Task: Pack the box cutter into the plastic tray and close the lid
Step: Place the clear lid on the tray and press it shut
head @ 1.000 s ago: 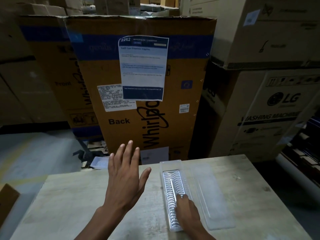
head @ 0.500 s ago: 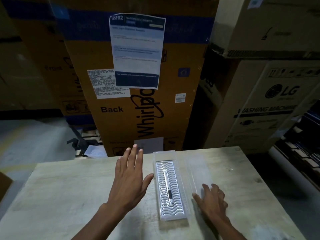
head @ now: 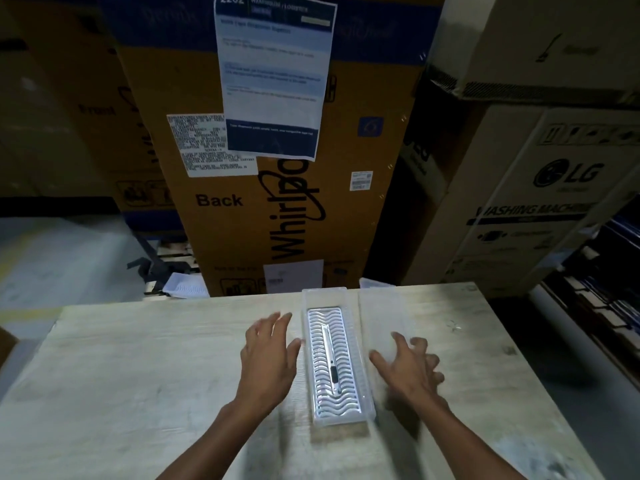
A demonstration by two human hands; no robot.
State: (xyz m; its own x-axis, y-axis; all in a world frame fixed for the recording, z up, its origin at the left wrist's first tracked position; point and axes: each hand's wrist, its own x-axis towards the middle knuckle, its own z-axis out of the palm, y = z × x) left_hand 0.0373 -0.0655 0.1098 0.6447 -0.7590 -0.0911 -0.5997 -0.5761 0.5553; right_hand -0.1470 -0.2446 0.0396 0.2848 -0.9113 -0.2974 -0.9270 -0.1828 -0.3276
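Observation:
A long clear plastic tray [head: 323,297] with a rippled white insert lies lengthwise on the pale wooden table [head: 138,375]. The slim box cutter [head: 330,358] rests along the middle of the insert. The clear lid [head: 379,308] lies flat, folded out to the tray's right. My left hand [head: 268,362] hovers just left of the tray, fingers spread, holding nothing. My right hand [head: 407,370] is over the near part of the lid, fingers apart, blurred by motion; I cannot tell whether it touches the lid.
Tall cardboard appliance boxes [head: 287,150] stand right behind the table's far edge, with more stacked at the right [head: 540,202]. A pallet and loose paper [head: 180,285] lie on the floor at the back left. The table's right edge drops off near dark racking [head: 606,289].
My right hand left the tray's near end and moved right onto the lid area. My left hand came down closer to the tray's left side. The view tilted downward.

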